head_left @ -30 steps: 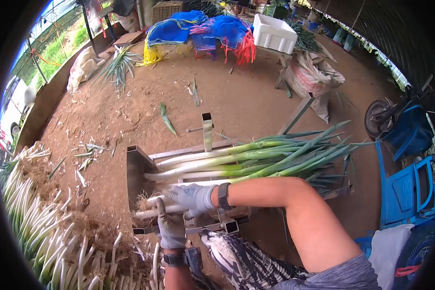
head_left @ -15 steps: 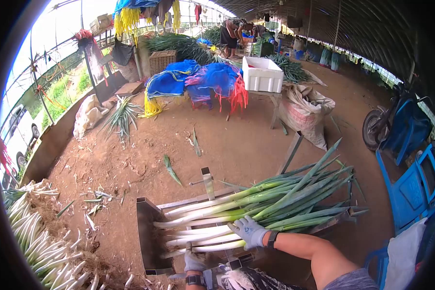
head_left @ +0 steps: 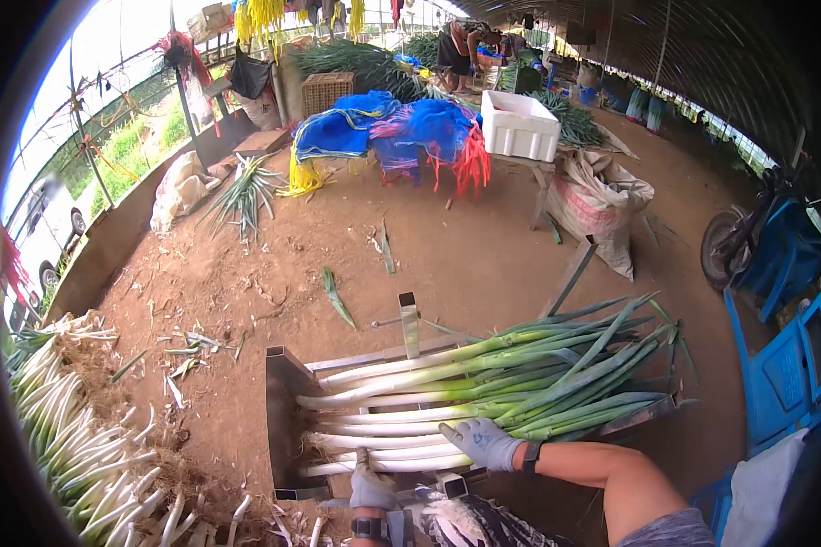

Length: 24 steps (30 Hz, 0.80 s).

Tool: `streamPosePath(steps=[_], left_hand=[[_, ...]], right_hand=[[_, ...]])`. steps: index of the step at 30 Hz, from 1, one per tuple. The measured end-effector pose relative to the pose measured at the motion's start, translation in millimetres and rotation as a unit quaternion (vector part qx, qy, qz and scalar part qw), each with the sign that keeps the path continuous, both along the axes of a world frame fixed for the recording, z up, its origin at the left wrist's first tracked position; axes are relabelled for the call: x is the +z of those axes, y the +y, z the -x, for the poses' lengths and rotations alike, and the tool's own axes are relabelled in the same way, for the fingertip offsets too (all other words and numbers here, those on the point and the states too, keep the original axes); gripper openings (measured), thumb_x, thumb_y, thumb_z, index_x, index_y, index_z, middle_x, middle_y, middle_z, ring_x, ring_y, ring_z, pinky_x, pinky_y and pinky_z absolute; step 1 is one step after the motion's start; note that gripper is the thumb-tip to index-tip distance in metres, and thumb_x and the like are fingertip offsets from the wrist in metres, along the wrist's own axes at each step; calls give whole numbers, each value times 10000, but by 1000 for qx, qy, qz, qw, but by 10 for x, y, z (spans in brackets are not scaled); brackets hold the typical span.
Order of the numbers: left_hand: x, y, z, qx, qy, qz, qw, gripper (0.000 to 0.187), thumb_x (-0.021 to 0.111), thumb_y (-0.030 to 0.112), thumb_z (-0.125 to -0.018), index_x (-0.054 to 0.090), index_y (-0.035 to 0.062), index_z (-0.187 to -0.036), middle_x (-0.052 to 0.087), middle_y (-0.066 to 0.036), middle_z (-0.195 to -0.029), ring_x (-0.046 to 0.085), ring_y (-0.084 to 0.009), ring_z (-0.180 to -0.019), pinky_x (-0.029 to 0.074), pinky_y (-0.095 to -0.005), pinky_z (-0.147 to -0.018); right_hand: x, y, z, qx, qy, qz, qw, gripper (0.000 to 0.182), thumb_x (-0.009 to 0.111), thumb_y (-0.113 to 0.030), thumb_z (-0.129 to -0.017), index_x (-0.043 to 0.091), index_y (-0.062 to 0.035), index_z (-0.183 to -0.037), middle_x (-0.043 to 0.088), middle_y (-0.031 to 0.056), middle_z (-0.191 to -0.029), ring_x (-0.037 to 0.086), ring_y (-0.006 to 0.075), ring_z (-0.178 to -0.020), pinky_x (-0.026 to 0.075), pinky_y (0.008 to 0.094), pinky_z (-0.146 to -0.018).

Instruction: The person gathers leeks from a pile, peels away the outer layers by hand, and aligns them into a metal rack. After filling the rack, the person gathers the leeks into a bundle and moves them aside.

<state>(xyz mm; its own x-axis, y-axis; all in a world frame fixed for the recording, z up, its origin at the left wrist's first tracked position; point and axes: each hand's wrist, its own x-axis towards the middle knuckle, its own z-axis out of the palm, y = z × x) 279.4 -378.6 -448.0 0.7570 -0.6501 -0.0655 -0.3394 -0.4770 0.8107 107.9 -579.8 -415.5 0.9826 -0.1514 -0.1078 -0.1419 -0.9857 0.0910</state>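
Observation:
Several leeks (head_left: 401,415) lie side by side in a metal rack, white stalks to the left and green leaves to the right. Their root ends face the rack's upright end plate (head_left: 287,424). My left hand (head_left: 371,485), in a grey glove, is closed at the front stalks near the roots, one finger raised over them. My right hand (head_left: 485,444), gloved and with a dark wristband, grips the front leeks around mid-length, its thumb side toward the left. The undersides of both hands are hidden.
A big pile of leeks (head_left: 82,438) lies at the left on the dirt floor. Ahead stands a table with blue mesh bags (head_left: 347,118) and a white foam box (head_left: 520,126), beside a full sack (head_left: 602,205). A blue chair (head_left: 780,374) is at right. A person (head_left: 461,50) bends far back.
The view has shifted, so the scene sits a little further right and higher at the back. My right hand's fingers have drawn in from a wider spread over the leeks. My left hand stays near the roots.

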Motion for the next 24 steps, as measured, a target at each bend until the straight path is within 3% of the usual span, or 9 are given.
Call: streamPosePath(steps=[9,11,13,15,16,17,18,20,24], left_hand=[[-294,15,-90,31,15,-77,996,593,672,227,-829,448,-63,-1295,664,-170,-1027,654,-260,-926,524,-324,-798],[-315,-207,-79,220,497,258,799,530,665,266,-857,488,-20,-1266,648,-142,-1085,629,-251,-995,516,-321,-847],[-670,-355,-203,240,648,397,604,464,633,313,-889,520,30,-1239,619,-111,-1161,596,-245,-1058,505,-322,-897],[-831,-273,-265,162,704,376,580,380,540,357,-946,558,67,-1191,600,-99,-1187,585,-228,-1045,499,-332,-918],[-887,-306,-180,87,513,385,763,363,464,393,-977,598,76,-1094,648,-77,-1004,605,-180,-890,522,-325,-832],[-852,-335,-244,138,631,376,665,374,421,392,-994,611,70,-1013,621,-39,-803,573,-138,-680,520,-285,-628],[-907,-318,-253,130,618,345,694,305,475,342,-985,605,66,-991,571,-16,-715,500,-122,-539,440,-249,-460],[-1056,-386,-299,229,660,344,627,257,523,290,-973,603,46,-987,550,-5,-706,464,-92,-500,395,-230,-402],[-872,-374,-238,156,385,243,877,296,552,281,-962,584,7,-1069,603,-38,-860,531,-90,-648,475,-230,-543]], right_hand=[[-37,149,-26,-14,-102,38,994,489,464,-204,-838,477,-85,-1312,526,84,-1218,491,236,-1112,383,360,-917],[-74,153,-70,-19,-122,75,989,457,454,-219,-844,512,-99,-1282,532,61,-1225,494,226,-1117,386,359,-918],[-199,33,-102,15,-136,142,980,431,443,-214,-847,531,-114,-1256,533,61,-1236,490,222,-1130,395,362,-907],[-139,-10,-184,-13,-110,136,984,445,442,-207,-848,521,-116,-1276,514,68,-1262,471,231,-1154,384,377,-941],[-140,-66,-201,0,-129,131,983,450,441,-200,-848,514,-114,-1284,500,80,-1286,460,241,-1171,376,390,-959],[-143,-104,-230,7,-125,146,981,457,440,-193,-845,507,-103,-1288,498,95,-1296,462,251,-1175,374,398,-964],[-182,-140,-245,7,-135,116,984,471,450,-181,-828,508,-85,-1286,504,108,-1291,468,255,-1170,375,408,-963],[-221,-154,-253,12,-158,97,983,491,463,-161,-806,508,-69,-1286,508,117,-1284,475,267,-1153,377,417,-959],[-109,27,-253,-22,-155,59,986,511,472,-122,-780,508,-60,-1286,527,118,-1235,489,276,-1113,382,417,-949]])
